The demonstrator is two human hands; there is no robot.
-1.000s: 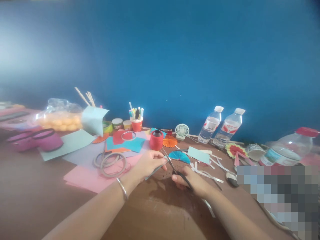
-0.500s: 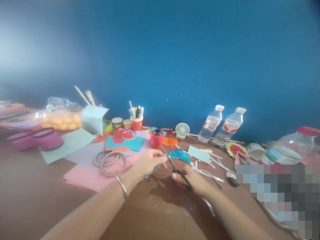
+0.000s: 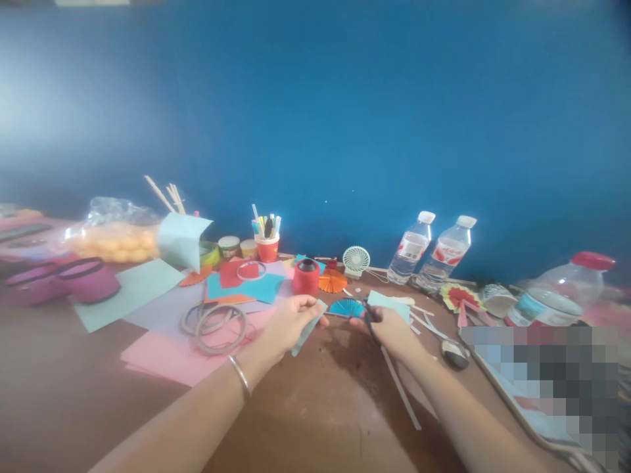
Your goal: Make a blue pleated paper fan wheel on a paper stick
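Note:
My left hand (image 3: 294, 323), with a silver bangle at the wrist, pinches a small folded strip of pale green paper (image 3: 306, 332) above the brown table. To the right, my right hand (image 3: 387, 328) is closed round black-handled scissors (image 3: 371, 320); their blades are hard to make out. The scissors are apart from the folded paper. Just beyond my hands lie a blue paper fan (image 3: 346, 307) and a pale green paper piece (image 3: 389, 302). A white paper strip (image 3: 401, 387) lies under my right forearm.
Pink paper (image 3: 162, 355), round rings (image 3: 221, 328) and a red spool (image 3: 305, 277) lie left and beyond. Along the wall stand a pen cup (image 3: 267, 248), a small fan (image 3: 355, 260) and two water bottles (image 3: 410, 253). A capped jar (image 3: 557, 292) is at right.
My right hand has moved the scissors away from the folded paper, up and to the right. My left hand still holds the paper, now tilted more upright. The view has shifted slightly.

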